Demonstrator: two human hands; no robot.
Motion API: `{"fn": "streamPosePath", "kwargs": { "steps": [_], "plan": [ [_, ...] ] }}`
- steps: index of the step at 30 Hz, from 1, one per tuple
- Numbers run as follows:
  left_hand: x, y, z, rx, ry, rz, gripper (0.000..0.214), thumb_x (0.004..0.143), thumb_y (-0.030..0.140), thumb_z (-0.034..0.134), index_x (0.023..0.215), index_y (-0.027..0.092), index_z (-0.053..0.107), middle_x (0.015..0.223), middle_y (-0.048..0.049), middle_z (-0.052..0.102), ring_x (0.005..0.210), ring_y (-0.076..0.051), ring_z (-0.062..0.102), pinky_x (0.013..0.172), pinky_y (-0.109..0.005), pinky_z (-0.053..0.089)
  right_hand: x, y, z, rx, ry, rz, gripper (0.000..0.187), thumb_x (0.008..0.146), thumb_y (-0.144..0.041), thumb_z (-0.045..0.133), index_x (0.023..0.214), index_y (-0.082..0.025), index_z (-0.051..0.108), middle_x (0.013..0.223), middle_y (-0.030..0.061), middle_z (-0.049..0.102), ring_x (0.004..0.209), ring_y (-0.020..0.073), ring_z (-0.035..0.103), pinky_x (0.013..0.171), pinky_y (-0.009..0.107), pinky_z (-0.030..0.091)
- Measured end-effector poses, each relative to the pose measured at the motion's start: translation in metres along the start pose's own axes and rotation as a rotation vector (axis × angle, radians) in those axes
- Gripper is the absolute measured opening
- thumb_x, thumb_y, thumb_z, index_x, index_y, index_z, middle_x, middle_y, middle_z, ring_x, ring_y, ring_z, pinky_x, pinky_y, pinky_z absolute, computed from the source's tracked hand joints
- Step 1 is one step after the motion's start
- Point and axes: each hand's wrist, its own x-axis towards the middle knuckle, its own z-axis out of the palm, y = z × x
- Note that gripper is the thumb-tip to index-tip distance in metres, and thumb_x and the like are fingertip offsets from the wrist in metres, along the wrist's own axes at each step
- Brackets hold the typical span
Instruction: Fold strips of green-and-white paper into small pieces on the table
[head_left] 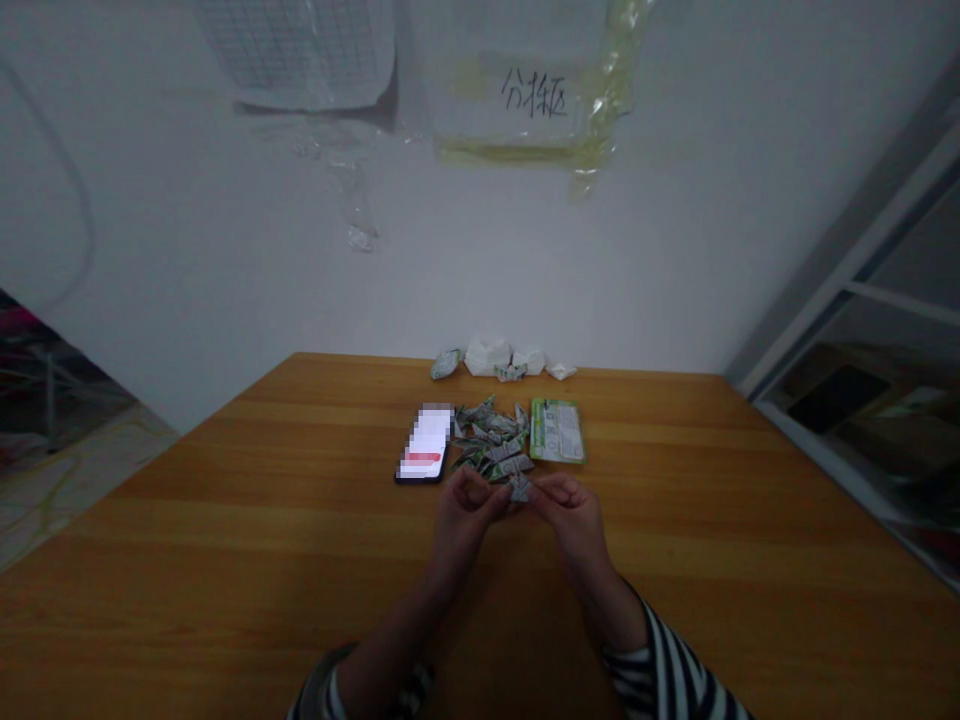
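Between my two hands is a small folded piece of printed paper (520,487), pale with dark print. My left hand (466,508) pinches its left side between thumb and fingers. On its right side, my right hand (574,512) grips it the same way. Just beyond the hands lies a loose pile of folded printed paper pieces (491,432), green, grey and white. A green-and-white printed booklet or packet (557,432) lies flat to the right of the pile. The fold details of the held piece are too small to make out.
A phone (426,445) with a lit screen lies left of the pile. Along the wall at the table's back edge sit crumpled white tissues (487,357) and a crumpled printed paper (445,364). The wooden table (262,520) meets a white wall; a framed glass panel (847,380) stands at right.
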Motion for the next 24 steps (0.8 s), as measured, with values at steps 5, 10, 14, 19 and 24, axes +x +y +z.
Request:
{"fn": "streamPosePath", "kwargs": {
  "steps": [5, 10, 14, 19, 24],
  "plan": [
    [-0.0002, 0.0010, -0.0009, 0.089, 0.009, 0.098, 0.032, 0.065, 0.029, 0.081, 0.073, 0.019, 0.051, 0.062, 0.0045, 0.070, 0.060, -0.013, 0.068, 0.061, -0.024, 0.056, 0.0013, 0.0002, 0.0003, 0.036, -0.061, 0.030, 0.033, 0.066, -0.032, 0.081, 0.095, -0.020, 0.071, 0.095, 0.0070, 0.077, 0.084, 0.0208, 0.072, 0.073, 0.030, 0.057],
    [0.0004, 0.0029, -0.0028, 0.166, -0.044, 0.105, 0.030, 0.069, 0.033, 0.077, 0.091, 0.017, 0.063, 0.083, -0.0046, 0.077, 0.076, -0.021, 0.073, 0.069, -0.029, 0.059, -0.0011, -0.0042, 0.0006, -0.197, -0.026, -0.090, 0.032, 0.069, -0.034, 0.077, 0.096, -0.018, 0.075, 0.098, 0.0085, 0.076, 0.080, 0.0223, 0.070, 0.070, 0.032, 0.057],
    [0.0018, 0.0005, -0.0039, 0.114, -0.028, 0.049, 0.030, 0.067, 0.035, 0.078, 0.087, 0.017, 0.065, 0.078, -0.0042, 0.077, 0.069, -0.021, 0.074, 0.066, -0.031, 0.059, -0.0033, -0.0071, -0.0006, -0.353, 0.069, -0.210, 0.026, 0.073, -0.029, 0.073, 0.097, -0.019, 0.076, 0.099, 0.0090, 0.075, 0.082, 0.0233, 0.069, 0.068, 0.032, 0.056],
    [0.0032, 0.0022, -0.0053, 0.248, 0.028, 0.041, 0.021, 0.065, 0.032, 0.079, 0.073, 0.014, 0.074, 0.067, -0.0028, 0.075, 0.065, -0.018, 0.070, 0.063, -0.024, 0.055, 0.0026, -0.0069, -0.0029, -0.352, 0.016, -0.242, 0.010, 0.069, -0.028, 0.075, 0.071, -0.018, 0.076, 0.092, 0.0083, 0.074, 0.089, 0.0237, 0.066, 0.076, 0.032, 0.054],
    [0.0016, 0.0016, -0.0044, 0.332, 0.121, 0.079, 0.017, 0.065, 0.032, 0.079, 0.070, 0.016, 0.077, 0.068, -0.0029, 0.076, 0.066, -0.018, 0.069, 0.063, -0.024, 0.054, 0.0026, -0.0054, 0.0003, -0.241, -0.002, -0.020, 0.028, 0.063, -0.042, 0.079, 0.068, -0.015, 0.074, 0.054, 0.0005, 0.065, 0.047, 0.0118, 0.055, 0.046, 0.023, 0.047]
  ]
}}
